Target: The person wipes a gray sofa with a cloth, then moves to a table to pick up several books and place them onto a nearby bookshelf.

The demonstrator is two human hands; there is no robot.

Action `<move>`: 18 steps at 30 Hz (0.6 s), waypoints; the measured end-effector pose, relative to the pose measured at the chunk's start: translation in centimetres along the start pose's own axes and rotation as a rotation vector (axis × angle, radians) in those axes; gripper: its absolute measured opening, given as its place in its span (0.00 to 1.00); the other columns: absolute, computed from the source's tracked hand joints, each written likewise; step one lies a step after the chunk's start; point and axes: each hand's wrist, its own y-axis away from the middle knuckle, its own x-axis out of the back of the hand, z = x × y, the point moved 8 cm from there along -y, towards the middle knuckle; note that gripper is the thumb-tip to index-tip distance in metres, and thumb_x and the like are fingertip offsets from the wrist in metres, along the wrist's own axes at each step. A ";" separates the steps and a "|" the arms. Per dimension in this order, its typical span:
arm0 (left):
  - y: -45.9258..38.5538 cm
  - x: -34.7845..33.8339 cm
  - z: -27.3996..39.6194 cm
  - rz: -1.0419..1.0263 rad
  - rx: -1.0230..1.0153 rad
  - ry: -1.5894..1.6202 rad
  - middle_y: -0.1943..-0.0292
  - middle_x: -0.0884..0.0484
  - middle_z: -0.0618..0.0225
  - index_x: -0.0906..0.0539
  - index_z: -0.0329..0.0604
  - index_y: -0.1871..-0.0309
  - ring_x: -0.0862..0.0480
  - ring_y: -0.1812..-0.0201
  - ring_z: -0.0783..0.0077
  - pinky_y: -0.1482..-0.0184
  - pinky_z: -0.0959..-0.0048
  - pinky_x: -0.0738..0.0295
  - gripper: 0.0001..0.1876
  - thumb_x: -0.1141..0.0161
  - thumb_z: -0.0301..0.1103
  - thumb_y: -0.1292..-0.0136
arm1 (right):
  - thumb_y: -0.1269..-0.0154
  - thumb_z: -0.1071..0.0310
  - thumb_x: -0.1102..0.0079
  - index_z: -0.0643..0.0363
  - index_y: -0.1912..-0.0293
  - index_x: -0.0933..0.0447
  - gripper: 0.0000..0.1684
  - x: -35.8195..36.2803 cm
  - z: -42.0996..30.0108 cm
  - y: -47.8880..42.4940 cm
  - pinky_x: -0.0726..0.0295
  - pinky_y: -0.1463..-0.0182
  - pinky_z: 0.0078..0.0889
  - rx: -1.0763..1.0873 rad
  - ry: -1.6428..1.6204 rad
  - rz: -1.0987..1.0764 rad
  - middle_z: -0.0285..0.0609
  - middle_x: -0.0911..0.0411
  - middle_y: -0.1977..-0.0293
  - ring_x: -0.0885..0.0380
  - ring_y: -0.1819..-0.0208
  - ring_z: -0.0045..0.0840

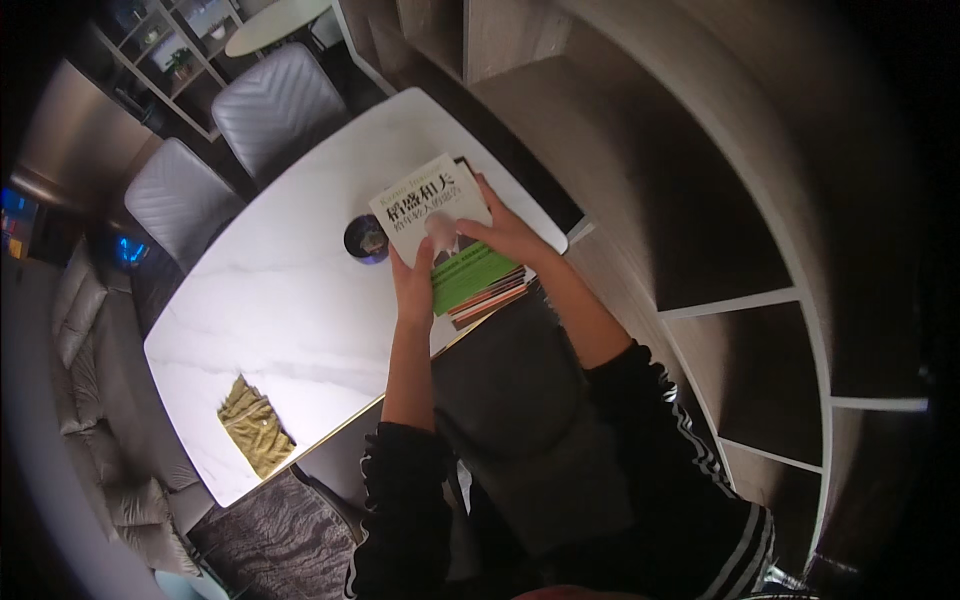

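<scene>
A stack of books (491, 296) sits at the near right edge of a white marble-look table (300, 285). Its top book (409, 214) has a pale cover with printed writing, a portrait and a green band. My left hand (412, 281) grips the book's left side, thumb on the cover. On the opposite side my right hand (506, 229) holds it too, its thumb across the front. Whether the fingers reach under the lower books is hidden. Close to the left of the book is a round dark container (365, 238). A crumpled olive-yellow cloth (257, 429) lies at the table's left end.
Two grey padded chairs (277, 105) stand across the table. To the right runs a wooden shelf unit (739, 307) with white-edged compartments. A dark chair (510, 375) is tucked at the near side. A grey sofa (120, 352) lies beyond the left end.
</scene>
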 end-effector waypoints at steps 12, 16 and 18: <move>7.0 -5.7 9.4 -0.104 -0.020 0.228 0.40 0.24 0.60 0.36 0.41 0.29 0.23 0.42 0.65 0.40 0.67 0.28 0.28 0.44 0.26 0.32 | 0.36 0.76 0.36 0.61 0.32 0.35 0.34 -2.2 -6.9 6.2 0.25 0.36 0.33 -0.078 -0.507 0.084 0.42 0.23 0.40 0.25 0.39 0.27; 9.2 -2.8 10.5 -0.084 -0.095 0.011 0.37 0.25 0.57 0.36 0.37 0.29 0.25 0.38 0.62 0.36 0.67 0.31 0.28 0.43 0.33 0.29 | 0.36 0.81 0.40 0.61 0.34 0.32 0.31 -2.5 -12.0 10.1 0.22 0.39 0.31 0.008 -0.676 0.070 0.42 0.21 0.44 0.22 0.43 0.25; 8.4 -2.1 6.9 -0.032 -0.091 -0.266 0.33 0.28 0.51 0.39 0.33 0.27 0.30 0.32 0.53 0.31 0.63 0.35 0.33 0.42 0.40 0.28 | 0.36 0.80 0.39 0.61 0.36 0.30 0.29 0.1 -10.4 10.4 0.22 0.41 0.30 0.065 -0.499 0.209 0.41 0.20 0.46 0.21 0.46 0.25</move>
